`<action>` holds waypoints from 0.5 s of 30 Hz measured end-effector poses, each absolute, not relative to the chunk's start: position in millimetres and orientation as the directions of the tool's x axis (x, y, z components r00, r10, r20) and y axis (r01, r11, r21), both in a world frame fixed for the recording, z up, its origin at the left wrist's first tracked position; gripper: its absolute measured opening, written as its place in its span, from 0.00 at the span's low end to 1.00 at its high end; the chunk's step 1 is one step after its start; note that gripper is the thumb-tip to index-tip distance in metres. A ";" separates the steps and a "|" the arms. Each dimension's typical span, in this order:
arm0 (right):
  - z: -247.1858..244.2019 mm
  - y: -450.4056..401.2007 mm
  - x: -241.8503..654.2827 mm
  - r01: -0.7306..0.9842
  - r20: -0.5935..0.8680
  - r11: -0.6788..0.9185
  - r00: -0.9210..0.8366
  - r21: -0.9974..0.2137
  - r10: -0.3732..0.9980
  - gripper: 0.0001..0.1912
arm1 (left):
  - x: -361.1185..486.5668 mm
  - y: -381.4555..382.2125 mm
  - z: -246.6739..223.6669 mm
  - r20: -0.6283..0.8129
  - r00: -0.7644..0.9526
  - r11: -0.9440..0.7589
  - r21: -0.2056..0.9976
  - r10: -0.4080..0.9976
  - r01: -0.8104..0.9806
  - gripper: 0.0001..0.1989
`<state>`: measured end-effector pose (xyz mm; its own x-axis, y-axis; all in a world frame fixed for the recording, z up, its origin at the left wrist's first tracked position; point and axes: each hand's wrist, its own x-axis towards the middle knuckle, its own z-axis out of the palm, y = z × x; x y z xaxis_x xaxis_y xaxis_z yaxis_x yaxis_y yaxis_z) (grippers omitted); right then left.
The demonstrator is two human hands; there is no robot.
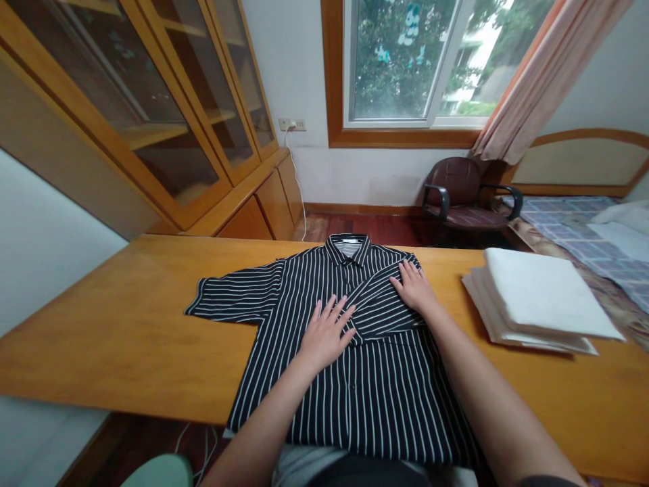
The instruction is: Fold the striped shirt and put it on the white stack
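Note:
A black shirt with white stripes [284,352] lies front side up on the wooden table [126,325], its collar at the far edge. One sleeve stretches out flat to the left. The other sleeve is folded inward across the chest. My left hand [327,333] rests on the middle of the shirt beside the cuff of the folded sleeve, fingers spread. Near the shoulder fold, my right hand [414,287] presses flat on the folded sleeve with its fingers apart. The shirt's hem reaches the near table edge, close to my body.
A stack of white padded sheets [547,294] sits on the table at the right. Beyond the table are a brown armchair [459,193], a bed [583,220] and a glass-doored cabinet [203,135]. A green stool [159,471] stands below at the front left.

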<state>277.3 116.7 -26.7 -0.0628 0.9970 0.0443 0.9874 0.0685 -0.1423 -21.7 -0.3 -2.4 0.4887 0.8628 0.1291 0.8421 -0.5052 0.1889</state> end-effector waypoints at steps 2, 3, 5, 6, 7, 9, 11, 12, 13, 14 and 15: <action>-28.3 123.5 285.9 0.987 0.037 0.067 -0.063 -0.147 0.997 0.39 | -21.9 -0.4 -2.8 0.127 0.491 -0.507 0.191 0.862 0.841 0.29; -28.7 126.6 289.5 0.987 0.033 0.067 -0.063 -0.148 0.997 0.39 | -22.0 -0.4 -3.0 0.125 0.491 -0.507 0.193 0.862 0.840 0.29; -28.9 132.1 294.9 0.986 0.028 0.064 -0.061 -0.152 0.998 0.38 | -22.4 -0.3 -3.5 0.123 0.490 -0.505 0.196 0.863 0.841 0.29; -28.7 134.3 296.5 0.986 0.027 0.062 -0.059 -0.153 0.998 0.38 | -22.6 -0.2 -3.8 0.123 0.490 -0.505 0.198 0.863 0.840 0.29; -28.4 135.9 297.4 0.986 0.027 0.061 -0.057 -0.152 0.998 0.37 | -22.8 -0.2 -4.0 0.124 0.490 -0.505 0.200 0.863 0.839 0.29; -27.1 136.9 296.7 0.988 0.038 0.056 -0.051 -0.141 0.998 0.36 | -22.9 -0.2 -4.0 0.127 0.489 -0.505 0.204 0.863 0.838 0.29; -24.6 134.1 292.3 0.991 0.081 0.052 -0.043 -0.120 0.996 0.34 | -22.8 -0.8 -3.2 0.130 0.485 -0.502 0.206 0.865 0.840 0.29; -22.8 131.1 288.7 0.992 0.116 0.058 -0.045 -0.109 0.992 0.33 | -22.7 -1.2 -2.5 0.133 0.480 -0.498 0.206 0.867 0.842 0.29; -20.7 127.2 284.5 0.993 0.156 0.069 -0.053 -0.100 0.986 0.32 | -22.6 -1.6 -1.7 0.136 0.476 -0.495 0.208 0.869 0.844 0.29; -18.3 122.4 279.6 0.992 0.196 0.087 -0.067 -0.095 0.978 0.31 | -22.7 -2.0 -0.9 0.139 0.471 -0.491 0.212 0.871 0.845 0.29; -15.8 117.0 274.3 0.989 0.231 0.110 -0.086 -0.094 0.969 0.31 | -22.9 -2.2 -0.2 0.142 0.465 -0.486 0.218 0.874 0.846 0.29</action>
<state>274.3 117.0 -15.8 -0.0857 0.9692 0.2307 0.9895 0.1099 -0.0942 -22.9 -2.2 -0.2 0.4651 0.8738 0.1421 0.8464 -0.4860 0.2178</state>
